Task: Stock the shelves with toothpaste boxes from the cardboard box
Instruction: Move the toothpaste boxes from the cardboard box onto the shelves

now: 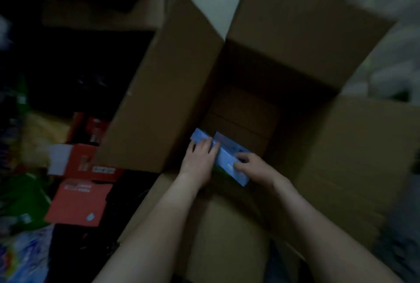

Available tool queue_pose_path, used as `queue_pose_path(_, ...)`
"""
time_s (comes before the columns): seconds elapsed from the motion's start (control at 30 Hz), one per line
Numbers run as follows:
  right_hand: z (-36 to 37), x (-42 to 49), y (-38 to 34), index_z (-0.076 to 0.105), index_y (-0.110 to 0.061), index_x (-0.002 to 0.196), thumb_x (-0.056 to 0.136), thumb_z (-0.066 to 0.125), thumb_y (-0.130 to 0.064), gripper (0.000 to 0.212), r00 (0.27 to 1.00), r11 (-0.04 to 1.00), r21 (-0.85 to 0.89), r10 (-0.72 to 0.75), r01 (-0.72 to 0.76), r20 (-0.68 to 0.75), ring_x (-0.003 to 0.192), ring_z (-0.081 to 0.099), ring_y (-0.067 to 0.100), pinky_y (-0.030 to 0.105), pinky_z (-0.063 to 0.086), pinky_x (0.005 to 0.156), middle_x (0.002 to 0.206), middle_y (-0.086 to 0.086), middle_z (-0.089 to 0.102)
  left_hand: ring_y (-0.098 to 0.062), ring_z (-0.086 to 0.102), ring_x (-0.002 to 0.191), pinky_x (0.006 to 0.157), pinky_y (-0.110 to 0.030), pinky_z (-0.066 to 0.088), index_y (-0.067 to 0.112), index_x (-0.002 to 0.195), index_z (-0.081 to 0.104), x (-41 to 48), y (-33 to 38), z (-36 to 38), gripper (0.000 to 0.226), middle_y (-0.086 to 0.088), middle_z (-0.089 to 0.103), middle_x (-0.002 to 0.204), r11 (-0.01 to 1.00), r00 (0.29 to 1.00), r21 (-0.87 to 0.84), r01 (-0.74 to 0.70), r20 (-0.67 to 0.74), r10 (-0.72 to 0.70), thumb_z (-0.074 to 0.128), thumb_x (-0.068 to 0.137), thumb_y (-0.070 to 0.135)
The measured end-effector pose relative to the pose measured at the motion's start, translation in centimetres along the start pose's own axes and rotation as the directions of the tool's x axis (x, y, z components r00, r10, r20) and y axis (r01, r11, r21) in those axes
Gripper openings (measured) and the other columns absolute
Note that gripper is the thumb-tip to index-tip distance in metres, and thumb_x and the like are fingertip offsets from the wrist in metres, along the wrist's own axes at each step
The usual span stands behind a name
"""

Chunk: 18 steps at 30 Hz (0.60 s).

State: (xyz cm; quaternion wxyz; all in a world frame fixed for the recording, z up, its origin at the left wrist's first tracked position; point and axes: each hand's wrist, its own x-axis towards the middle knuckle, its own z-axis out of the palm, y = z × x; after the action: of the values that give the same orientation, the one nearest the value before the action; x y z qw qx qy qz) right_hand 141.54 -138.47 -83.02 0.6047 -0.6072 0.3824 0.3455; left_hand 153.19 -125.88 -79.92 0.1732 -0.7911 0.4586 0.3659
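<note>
Forearms mine, down in open cardboard box. My left hand curls over blue toothpaste boxes, right hand pinches their near end; boxes low at near-left corner inside.

1. I see the cardboard box as plain brown board, matt and unprinted on its flaps and inner walls.
2. The toothpaste boxes look to me like smooth printed card, pale blue with a faint sheen.
3. The red cartons at left read as matt paperboard.
</note>
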Motion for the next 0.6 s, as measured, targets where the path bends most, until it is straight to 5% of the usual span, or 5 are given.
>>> queue_pose_path(0.1,-1.8,-10.7,-6.9,0.065,-0.021,0.098,0.092,0.052,-0.014,0.016,0.997,0.987,0.152,-0.054,0.045,0.056,0.083,0.06,0.015,0.028,0.048,0.076,0.096,0.004,0.063,-0.023,0.02,0.145,0.117,-0.05,0.003,0.015,0.148,0.024,-8.3,-0.5,-7.2,0.064,-0.011,0.025,0.154,0.999,0.979,0.036,-0.003,-0.205,0.011,0.051,0.091,0.019)
queue_pose_path(0.17,-2.2,-17.5,-11.3,0.064,-0.017,0.105,0.087,0.059,-0.017,0.019,0.993,0.97,0.238,-0.066,0.041,0.1,0.082,0.059,0.015,0.03,0.048,0.074,0.093,0.003,0.062,-0.026,0.049,0.127,0.111,-0.052,0.026,0.015,0.127,0.048,-14.2,-1.5,-12.5,0.064,-0.01,0.055,0.129,0.996,0.924,0.045,-0.071,-0.375,0.082,0.075,0.069,0.024)
queue_pose_path(0.23,-2.2,-23.5,-15.2,0.064,-0.012,0.111,0.072,0.067,-0.024,0.041,0.983,0.944,0.322,-0.124,0.075,0.135,0.079,0.06,0.02,0.032,0.049,0.065,0.091,0.008,0.064,-0.025,0.065,0.097,0.095,-0.042,0.042,0.017,0.111,0.05,-20.0,-2.9,-16.5,0.069,-0.005,0.064,0.1,0.987,0.881,0.018,-0.158,-0.449,0.149,0.081,0.05,0.028)
queue_pose_path(0.4,-1.0,-35.2,-24.4,0.062,-0.011,0.112,0.09,0.053,-0.031,0.032,0.919,0.876,0.361,-0.378,0.319,0.107,0.093,0.063,0.02,0.029,0.052,0.069,0.104,0.008,0.063,-0.017,0.062,0.089,0.075,-0.028,0.043,0.027,0.117,0.058,-34.9,-5.1,-24.3,0.039,0.003,0.065,0.1,0.906,0.925,-0.417,-0.076,-0.369,-0.093,0.064,0.081,0.039)
queue_pose_path(0.6,4.6,-41.4,-34.3,0.06,-0.015,0.101,0.091,0.06,-0.023,0.013,0.797,0.8,0.242,-0.588,0.549,0.139,0.08,0.064,0.017,0.027,0.052,0.063,0.094,0.008,0.066,-0.003,0.054,0.069,0.063,-0.022,0.038,0.026,0.09,0.059,-47.0,-8.8,-27.5,0.04,0.01,0.057,0.08,0.473,0.946,-0.88,-0.042,-0.187,-0.264,0.045,0.09,0.063)
